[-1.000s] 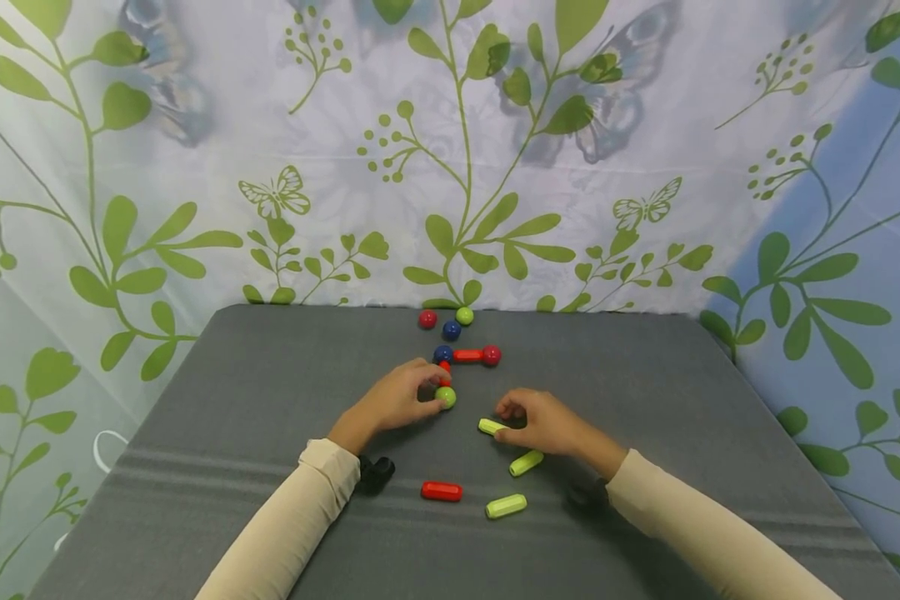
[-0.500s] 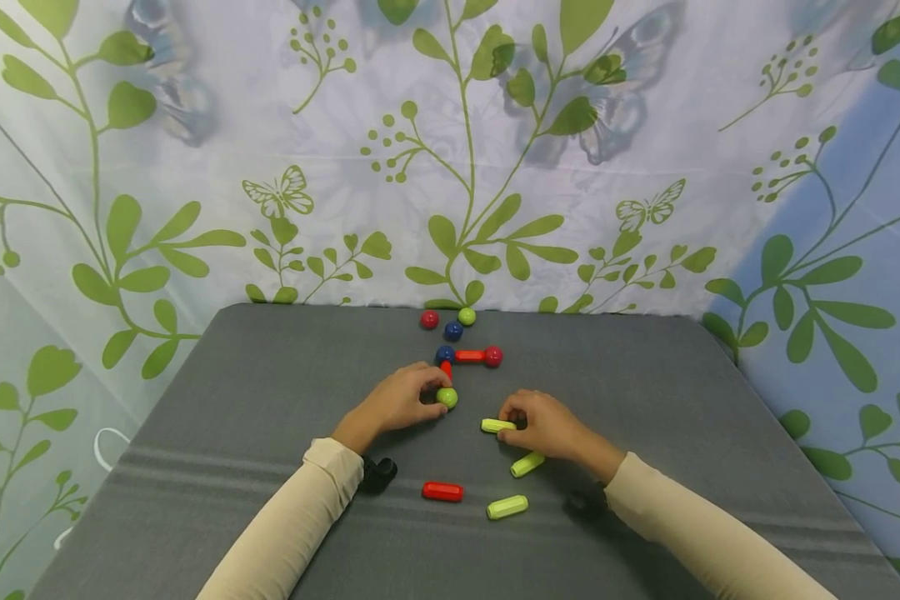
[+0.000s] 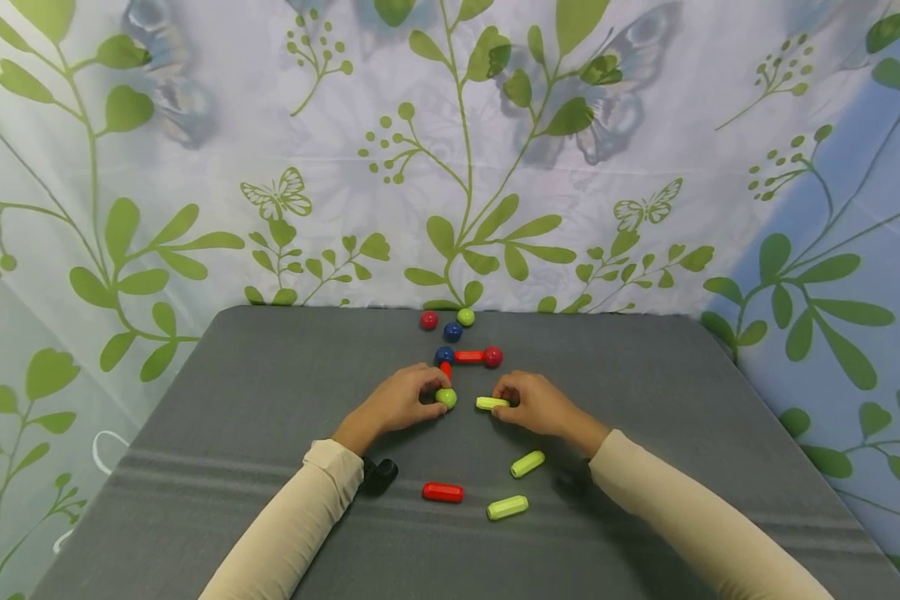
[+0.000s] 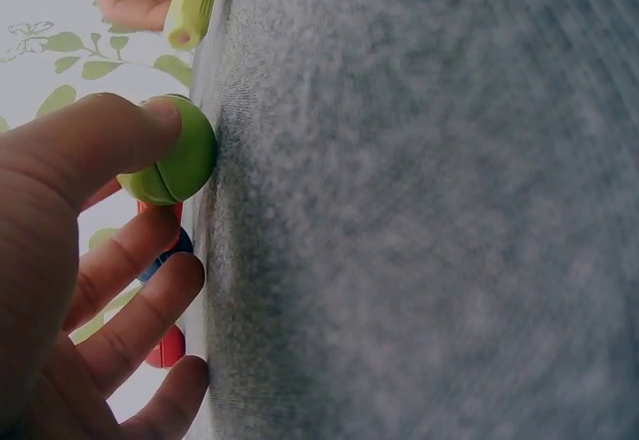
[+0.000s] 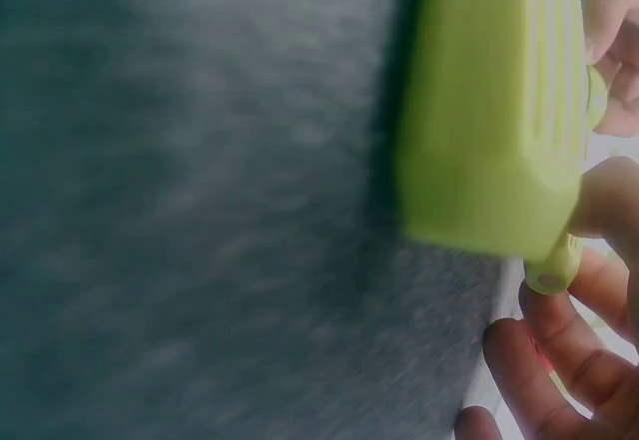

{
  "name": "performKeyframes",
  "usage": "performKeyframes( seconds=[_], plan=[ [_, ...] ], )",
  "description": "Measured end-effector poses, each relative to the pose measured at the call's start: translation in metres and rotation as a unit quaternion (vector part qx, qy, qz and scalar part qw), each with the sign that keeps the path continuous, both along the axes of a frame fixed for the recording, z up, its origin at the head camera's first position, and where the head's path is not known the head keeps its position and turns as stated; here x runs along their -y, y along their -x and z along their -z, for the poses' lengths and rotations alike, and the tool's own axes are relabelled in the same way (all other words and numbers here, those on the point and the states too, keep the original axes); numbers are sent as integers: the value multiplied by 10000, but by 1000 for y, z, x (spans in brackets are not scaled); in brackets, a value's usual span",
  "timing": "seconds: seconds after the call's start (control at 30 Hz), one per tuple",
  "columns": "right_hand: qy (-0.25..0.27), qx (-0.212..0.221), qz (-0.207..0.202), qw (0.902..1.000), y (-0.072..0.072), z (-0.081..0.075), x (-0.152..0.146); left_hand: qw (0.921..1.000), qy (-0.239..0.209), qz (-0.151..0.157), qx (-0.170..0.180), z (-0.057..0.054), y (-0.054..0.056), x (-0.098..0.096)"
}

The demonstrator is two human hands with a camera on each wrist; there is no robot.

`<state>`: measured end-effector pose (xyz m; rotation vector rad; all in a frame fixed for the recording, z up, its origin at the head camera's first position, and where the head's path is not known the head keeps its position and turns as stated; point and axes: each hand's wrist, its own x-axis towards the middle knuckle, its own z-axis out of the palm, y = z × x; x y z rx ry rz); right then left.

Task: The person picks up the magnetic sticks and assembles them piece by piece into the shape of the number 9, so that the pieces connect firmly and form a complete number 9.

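Note:
My left hand (image 3: pixel 396 398) pinches a green ball (image 3: pixel 447 400) between thumb and fingers. A red rod (image 3: pixel 446 370) runs from that ball to a blue ball (image 3: pixel 445 355), and another red rod (image 3: pixel 468 357) joins the blue one to a red ball (image 3: pixel 492 357). To the right, my right hand (image 3: pixel 536 404) holds a yellow-green rod (image 3: pixel 486 403) by one end, its free end pointing at the green ball with a gap between. In the left wrist view, the thumb presses the green ball (image 4: pixel 190 156), and the held rod (image 4: pixel 190 16) shows a hole in its end.
Two more yellow-green rods (image 3: pixel 527 463) and a loose red rod (image 3: pixel 442 492) lie on the grey cloth (image 3: pixel 270 533) nearer me. Loose red (image 3: pixel 429 321), blue (image 3: pixel 453 332) and green balls (image 3: pixel 466 317) sit at the back edge, before a leaf-patterned curtain (image 3: pixel 495 167).
My right hand has moved up and slightly left with the yellow-green rod, closer to the green ball, uncovering the rod below it. My left hand stays on the green ball.

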<state>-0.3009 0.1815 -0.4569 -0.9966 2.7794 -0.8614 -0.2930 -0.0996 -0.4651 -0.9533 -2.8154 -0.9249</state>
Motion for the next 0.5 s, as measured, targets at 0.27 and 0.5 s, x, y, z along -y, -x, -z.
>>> performKeyframes(
  seconds=[0.27,0.5],
  plan=[
    [-24,-70,-56,10000,5,-3,18,9999,-91,73,-110,2,1,0],
    [22,-133,-171,9998,3,-4,25,9998,-90,101,-117,2,1,0]
  ],
)
